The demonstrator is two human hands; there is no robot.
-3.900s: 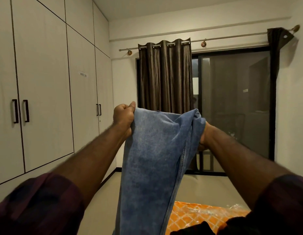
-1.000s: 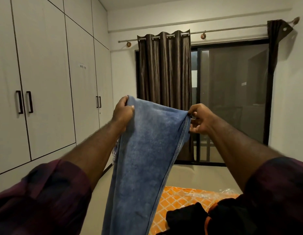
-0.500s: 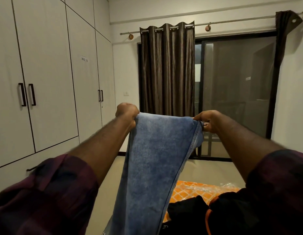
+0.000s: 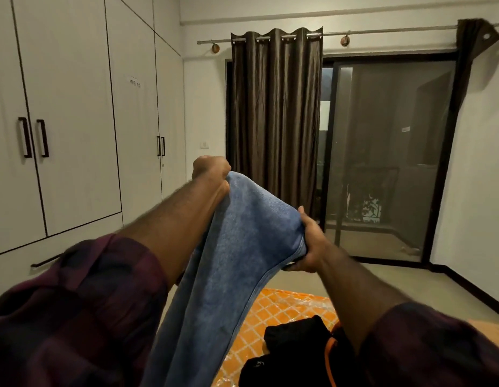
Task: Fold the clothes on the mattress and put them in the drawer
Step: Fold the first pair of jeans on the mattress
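A pair of blue jeans (image 4: 237,261) hangs in the air in front of me, its lower part dropping out of view. My left hand (image 4: 210,170) grips the upper left corner of the denim, held high. My right hand (image 4: 309,244) grips the right edge, lower down, fingers curled under the cloth. Below lies the orange patterned mattress (image 4: 273,308) in plastic wrap, with a black garment with orange trim (image 4: 296,347) on it. A drawer with a dark handle (image 4: 46,261) runs along the bottom of the wardrobe at the left; it looks closed.
White wardrobe doors (image 4: 75,121) with dark handles fill the left wall. A brown curtain (image 4: 276,113) and a dark sliding glass door (image 4: 382,163) stand at the back. Bare floor (image 4: 382,277) lies between the mattress and the door.
My right hand has dropped well below my left, tilting the top edge of the jeans down to the right. The view has tipped downward, showing more of the mattress and the black garment.
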